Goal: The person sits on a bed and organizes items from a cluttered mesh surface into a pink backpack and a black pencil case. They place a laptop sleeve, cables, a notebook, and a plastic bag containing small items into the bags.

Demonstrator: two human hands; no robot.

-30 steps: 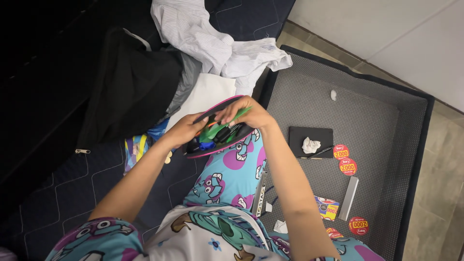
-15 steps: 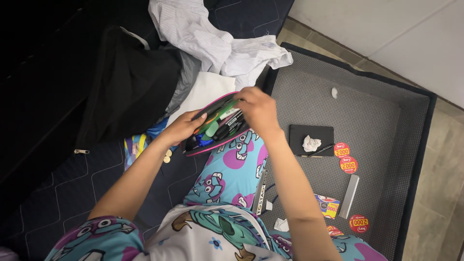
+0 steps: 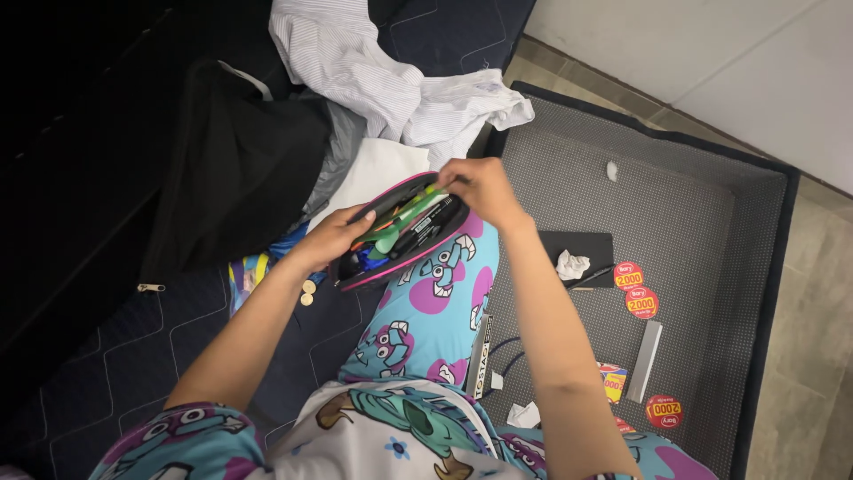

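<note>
Person seated, seen from above, one knee in cartoon-print pyjamas (image 3: pixel 435 293) raised to serve as a prop.

Pencil case (image 3: pixel 402 231), black with a pink rim, rests tilted on that knee with its mouth gaping upward. It is stuffed with pens and markers (image 3: pixel 404 224), green ones uppermost, a blue one low at the near end.

Left hand (image 3: pixel 330 238) cups the near end of the case from outside, fingers curled round the rim, thumb across the top edge. My reading: this steadies the case and keeps the mouth pulled wide.

Right hand (image 3: pixel 480 188) sits at the far end, fingers bunched close together at the rim where the pen tips meet the fabric. Whether they pinch a pen, the zip pull or the cloth itself I cannot tell; the knuckles hide the tips.

Around:
- A shallow open fabric box (image 3: pixel 764 267), grey inside with a dark rim, lies on the tiled floor (image 3: pixel 817 356) to the person's right. In it: a black card (image 3: pixel 582 244) with crumpled white paper (image 3: pixel 571 264) on top, round red-orange stickers (image 3: pixel 629 276), a grey strip (image 3: pixel 646 360).
- White striped shirt (image 3: pixel 373 80) heaped beyond the case, black garment (image 3: pixel 240 160) to its left, a white folded piece (image 3: pixel 382 173) just behind the case.
- Two small coins (image 3: pixel 307 292) on the dark quilted mattress (image 3: pixel 178 329), near the left wrist.
</note>
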